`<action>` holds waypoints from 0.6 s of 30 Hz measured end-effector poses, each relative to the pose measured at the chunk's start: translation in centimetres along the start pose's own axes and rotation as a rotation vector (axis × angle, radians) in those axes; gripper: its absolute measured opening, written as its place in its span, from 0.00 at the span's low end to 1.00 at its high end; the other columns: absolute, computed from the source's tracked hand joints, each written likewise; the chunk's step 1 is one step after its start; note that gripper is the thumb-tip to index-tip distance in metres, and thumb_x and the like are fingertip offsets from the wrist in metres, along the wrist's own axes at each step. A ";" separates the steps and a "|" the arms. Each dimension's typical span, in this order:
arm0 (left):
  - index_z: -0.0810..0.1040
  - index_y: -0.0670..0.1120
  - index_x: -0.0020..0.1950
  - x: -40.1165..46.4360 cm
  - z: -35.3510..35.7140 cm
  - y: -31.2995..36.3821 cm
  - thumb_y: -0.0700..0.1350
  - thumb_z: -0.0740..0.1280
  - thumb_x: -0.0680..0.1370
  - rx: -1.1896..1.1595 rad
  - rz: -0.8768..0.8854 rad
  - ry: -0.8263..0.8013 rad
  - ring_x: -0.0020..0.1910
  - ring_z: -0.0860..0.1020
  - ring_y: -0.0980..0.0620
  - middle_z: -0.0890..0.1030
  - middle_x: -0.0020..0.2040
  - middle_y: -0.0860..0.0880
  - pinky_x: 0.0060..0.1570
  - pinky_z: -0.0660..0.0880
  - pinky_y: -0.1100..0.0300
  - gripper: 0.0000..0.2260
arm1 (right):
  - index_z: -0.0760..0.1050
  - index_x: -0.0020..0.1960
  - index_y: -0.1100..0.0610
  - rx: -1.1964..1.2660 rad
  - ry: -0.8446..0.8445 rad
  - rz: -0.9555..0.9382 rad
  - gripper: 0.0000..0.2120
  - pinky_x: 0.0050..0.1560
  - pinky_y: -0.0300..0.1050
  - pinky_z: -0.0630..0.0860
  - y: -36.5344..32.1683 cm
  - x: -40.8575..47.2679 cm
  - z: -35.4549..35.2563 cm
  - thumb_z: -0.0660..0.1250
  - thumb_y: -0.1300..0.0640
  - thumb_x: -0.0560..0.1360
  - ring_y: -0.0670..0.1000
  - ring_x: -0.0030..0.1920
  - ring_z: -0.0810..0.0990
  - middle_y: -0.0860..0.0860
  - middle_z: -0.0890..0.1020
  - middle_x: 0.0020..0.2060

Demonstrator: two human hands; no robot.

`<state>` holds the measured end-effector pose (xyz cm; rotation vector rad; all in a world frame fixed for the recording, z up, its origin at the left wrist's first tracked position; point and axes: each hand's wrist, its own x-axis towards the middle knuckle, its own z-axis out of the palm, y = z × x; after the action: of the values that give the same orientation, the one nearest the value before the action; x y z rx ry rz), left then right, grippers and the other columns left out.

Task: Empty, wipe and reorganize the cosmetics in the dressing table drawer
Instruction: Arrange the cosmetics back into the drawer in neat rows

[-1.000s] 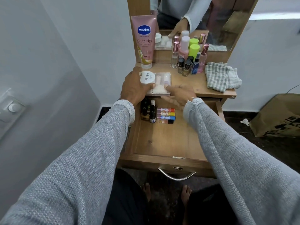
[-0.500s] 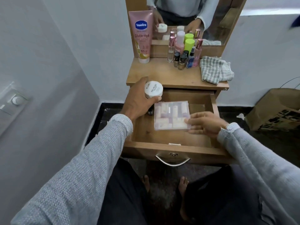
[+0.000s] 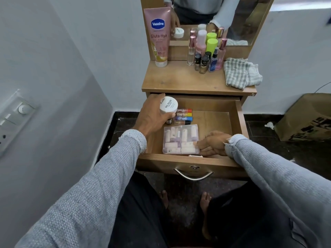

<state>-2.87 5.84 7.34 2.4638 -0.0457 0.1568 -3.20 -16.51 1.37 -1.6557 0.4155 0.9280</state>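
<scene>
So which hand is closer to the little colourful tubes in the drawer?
Left. The left hand, holding the white jar, is right beside the colourful tubes; the right hand is nearer the drawer's front.

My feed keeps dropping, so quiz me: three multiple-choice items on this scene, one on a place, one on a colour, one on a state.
1. Where is the clear case?
A. On the tabletop
B. In the drawer, near its front
C. On the floor

2. What colour is the jar in the left hand?
A. White
B. Green
C. Black

3. What state is the drawer in?
A. Shut
B. Taken out
C. Pulled open

Answers:
1. B: the case lies flat on the drawer bottom by the front wall, with the right hand at its corner.
2. A: the jar is white with dark lettering.
3. C: its inside shows, with lip balms at the back.
</scene>
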 end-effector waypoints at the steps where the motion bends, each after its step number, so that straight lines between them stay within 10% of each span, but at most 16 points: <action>1: 0.68 0.42 0.72 0.0 0.0 0.0 0.49 0.76 0.71 0.010 0.003 0.000 0.65 0.70 0.48 0.72 0.66 0.44 0.60 0.63 0.63 0.34 | 0.69 0.61 0.66 -0.005 0.010 0.002 0.19 0.36 0.46 0.83 -0.2 0.1 0.4 0.71 0.65 0.74 0.56 0.40 0.85 0.62 0.85 0.43; 5: 0.67 0.41 0.73 0.2 -0.1 -0.1 0.50 0.76 0.71 0.018 0.001 0.002 0.67 0.69 0.48 0.71 0.67 0.44 0.60 0.61 0.65 0.35 | 0.76 0.51 0.66 -0.107 0.040 0.024 0.08 0.46 0.47 0.82 -0.7 0.8 1.9 0.69 0.62 0.76 0.55 0.44 0.82 0.61 0.83 0.47; 18: 0.68 0.42 0.72 -0.6 0.5 -0.3 0.48 0.77 0.70 0.027 0.015 -0.027 0.65 0.70 0.48 0.71 0.67 0.44 0.60 0.62 0.65 0.34 | 0.69 0.42 0.64 0.082 0.021 0.041 0.07 0.31 0.49 0.81 -2.1 1.2 3.5 0.65 0.71 0.76 0.58 0.40 0.80 0.63 0.79 0.41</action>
<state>-3.39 5.77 6.71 2.4929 -0.0747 0.1311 -2.26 -12.34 1.65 -1.5883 0.4973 0.9121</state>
